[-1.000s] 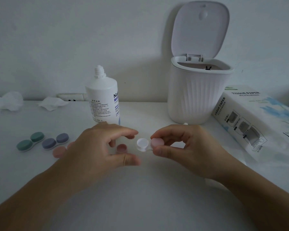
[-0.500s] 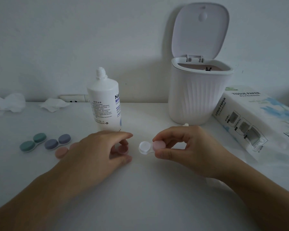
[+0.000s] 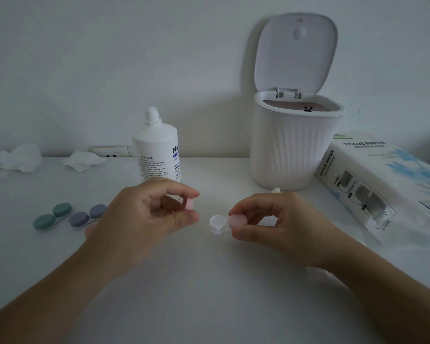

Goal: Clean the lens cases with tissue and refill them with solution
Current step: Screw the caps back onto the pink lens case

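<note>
My right hand (image 3: 281, 222) pinches the capped pink end of a white lens case (image 3: 219, 223); the case's left well stands uncovered. A loose pink cap (image 3: 190, 203) is pinched between thumb and fingers of my left hand (image 3: 144, 217), lifted just left of the open well. Behind that hand stands the white solution bottle (image 3: 157, 150) with its cap off. A green lens case (image 3: 52, 216) and a purple lens case (image 3: 86, 216) lie closed at the left. The tissue paper pack (image 3: 382, 184) lies at the right.
A white ribbed bin (image 3: 288, 147) with its lid raised stands at the back right. Crumpled tissues (image 3: 15, 158) and another tissue (image 3: 83, 160) lie at the back left by the wall. A small white cap (image 3: 275, 190) sits in front of the bin.
My left hand dipped to the table, then rose with the pink cap pinched in its fingers. My right hand kept hold of the white case.
</note>
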